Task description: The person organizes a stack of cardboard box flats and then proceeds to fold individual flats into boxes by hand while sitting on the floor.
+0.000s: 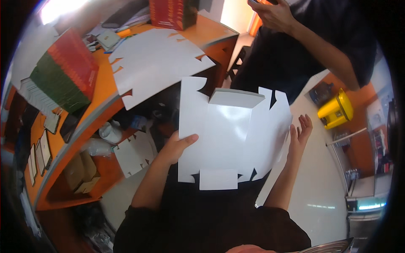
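I hold a white die-cut cardboard box blank (230, 135) flat in front of me, its top flap folded over. My left hand (175, 146) grips its left edge, thumb on the front face. Behind the blank's right edge my right hand (298, 137) is flat, fingers spread and pointing up, pressed against the right panel. The rest of both palms is hidden by the cardboard.
An orange curved desk (105, 90) at left carries a stack of white flat blanks (156, 63), a red and green stack of folded cartons (63, 74) and small items. Another blank (135, 154) lies below the desk. A person in dark clothes (303, 46) stands ahead. A yellow bin (336, 110) sits right.
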The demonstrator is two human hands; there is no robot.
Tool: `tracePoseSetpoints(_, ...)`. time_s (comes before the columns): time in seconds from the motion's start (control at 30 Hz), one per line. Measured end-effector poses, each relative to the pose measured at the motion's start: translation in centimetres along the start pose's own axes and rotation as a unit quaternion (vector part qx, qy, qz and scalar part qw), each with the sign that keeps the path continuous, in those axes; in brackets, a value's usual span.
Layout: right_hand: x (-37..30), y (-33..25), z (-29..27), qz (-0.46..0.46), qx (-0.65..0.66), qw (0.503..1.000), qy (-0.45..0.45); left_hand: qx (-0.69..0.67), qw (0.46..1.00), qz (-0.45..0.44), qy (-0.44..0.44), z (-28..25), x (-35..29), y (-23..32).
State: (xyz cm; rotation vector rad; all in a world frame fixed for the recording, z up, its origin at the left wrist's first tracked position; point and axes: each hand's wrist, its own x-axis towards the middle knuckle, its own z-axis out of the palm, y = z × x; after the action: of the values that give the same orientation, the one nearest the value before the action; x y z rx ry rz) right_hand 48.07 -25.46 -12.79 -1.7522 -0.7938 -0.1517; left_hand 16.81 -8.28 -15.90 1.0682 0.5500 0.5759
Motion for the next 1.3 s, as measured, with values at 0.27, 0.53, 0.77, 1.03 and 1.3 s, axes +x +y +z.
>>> tracePoseSetpoints(0.27, 0.3, -3.8, 1.3, -0.127, -0.148, 0.946, -0.259, 0.184, 0.967, -0.145, -0.100, 1.5, 7.1, -2.1)
tracePoseSetpoints(0.53, 0.0, -2.6, 7.5, -0.137, -0.141, 0.914, -0.355, 0.183, 0.971, -0.086, -0.128, 0.9, 8.5, -3.4)
tracePoseSetpoints(0.77, -1.9, 1.0, 8.8, -0.137, -0.089, 0.883, -0.440, 0.310, 0.949, -0.048, -0.029, 1.9, 7.9, -6.8)
tracePoseSetpoints(1.03, 2.6, 3.4, 7.3, 0.126, 0.073, 0.793, -0.591, 0.335, 0.932, 0.004, -0.138, 3.8, 6.4, -5.4)
tracePoseSetpoints(1.3, 0.8, 0.7, 8.4, 0.026, -0.036, 0.806, -0.591, 0.336, 0.933, 0.033, -0.125, 5.3, 5.3, -6.2)
